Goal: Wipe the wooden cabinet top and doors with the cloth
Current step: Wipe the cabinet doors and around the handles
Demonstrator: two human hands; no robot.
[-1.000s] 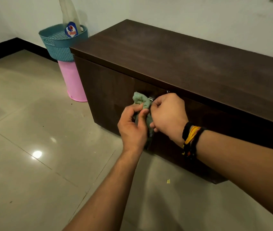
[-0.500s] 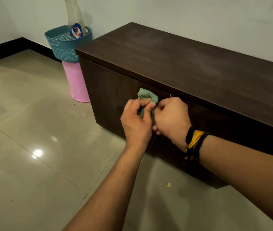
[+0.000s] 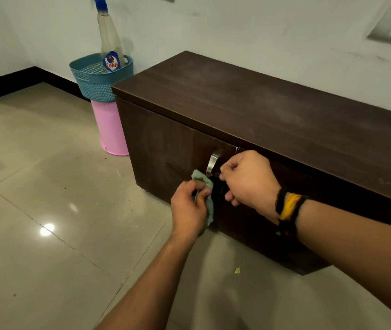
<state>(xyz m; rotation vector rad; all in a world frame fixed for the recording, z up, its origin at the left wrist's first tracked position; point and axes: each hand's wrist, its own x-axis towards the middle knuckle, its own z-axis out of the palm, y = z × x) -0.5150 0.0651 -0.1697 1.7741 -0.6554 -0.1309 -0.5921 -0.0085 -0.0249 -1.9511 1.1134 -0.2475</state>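
A low dark wooden cabinet (image 3: 261, 110) stands against the white wall, its top dusty. My left hand (image 3: 189, 208) grips a pale green cloth (image 3: 205, 182) and presses it against the door front just below a silver handle (image 3: 211, 164) on the left door (image 3: 166, 151). My right hand (image 3: 249, 179) is closed at the seam between the two doors, beside the handle; what its fingers hold is hidden. A black and yellow thread band sits on my right wrist.
A teal basket (image 3: 94, 79) with a Colin spray bottle (image 3: 111, 44) rests on a pink bin (image 3: 111, 129) left of the cabinet. Glossy beige floor tiles (image 3: 46, 186) spread to the left and front, with a small yellow scrap (image 3: 237, 270) near the cabinet's base.
My left hand has slid the cloth down from the handle's top to below it, uncovering the silver handle. My right hand stays at the door seam.
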